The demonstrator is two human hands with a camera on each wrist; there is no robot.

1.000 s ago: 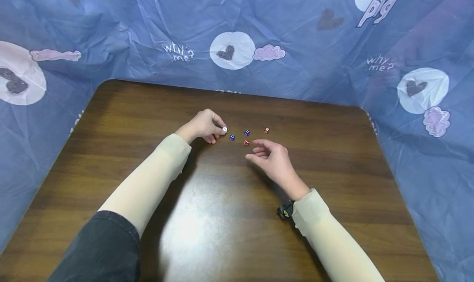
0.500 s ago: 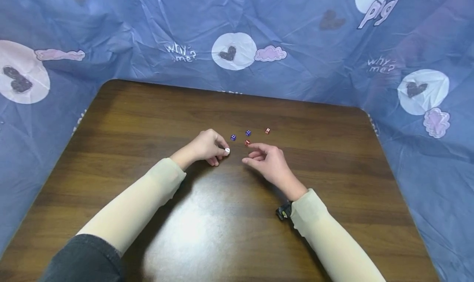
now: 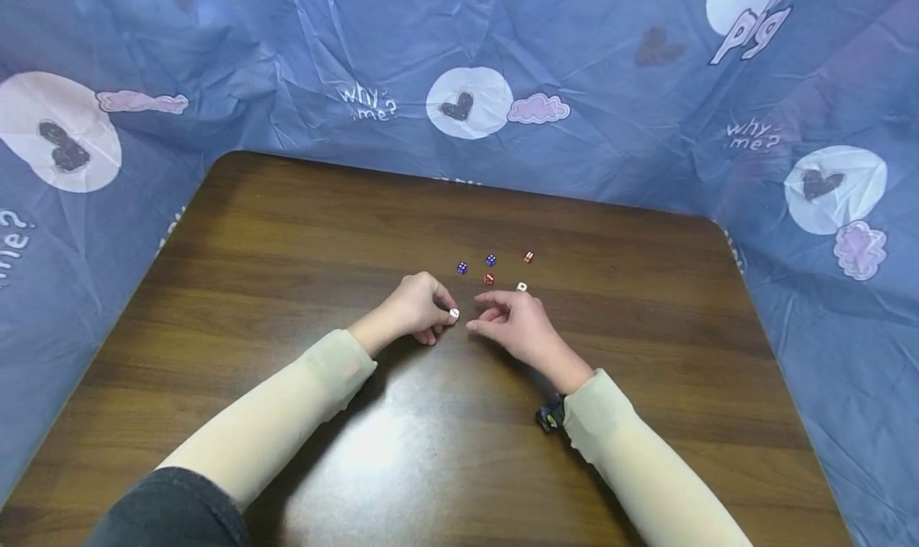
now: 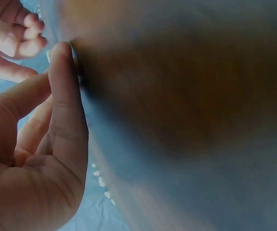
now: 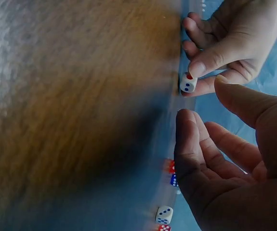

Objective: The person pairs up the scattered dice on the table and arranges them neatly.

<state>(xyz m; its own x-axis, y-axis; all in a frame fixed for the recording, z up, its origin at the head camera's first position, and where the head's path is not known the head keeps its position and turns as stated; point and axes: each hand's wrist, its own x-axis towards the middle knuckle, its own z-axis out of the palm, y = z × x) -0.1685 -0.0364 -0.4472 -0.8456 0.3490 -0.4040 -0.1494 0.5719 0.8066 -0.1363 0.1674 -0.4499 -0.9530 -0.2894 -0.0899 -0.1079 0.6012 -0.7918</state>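
My left hand (image 3: pixel 420 308) pinches a white die (image 3: pixel 454 313) between thumb and forefinger, low over the wooden table. In the right wrist view that die (image 5: pixel 188 83) shows blue pips and a red one. Just right of it, my right hand (image 3: pixel 520 328) holds nothing, its thumb and forefinger apart. A second white die (image 3: pixel 522 287) lies just beyond the right hand's knuckles. Farther back lie two blue dice, one at left (image 3: pixel 462 268) and one nearer the middle (image 3: pixel 491 260). Two red dice lie there too, one nearer (image 3: pixel 489 279) and one farther right (image 3: pixel 528 257).
The brown wooden table (image 3: pixel 632 308) has rounded far corners. Behind and beside it hangs a blue printed sheet (image 3: pixel 610 92). A dark strapped device (image 3: pixel 550 414) sits at the right wrist.
My left hand has drawn the white die back toward me, away from the blue dice. The right hand has shifted slightly nearer and left, and the second white die now shows beyond it.
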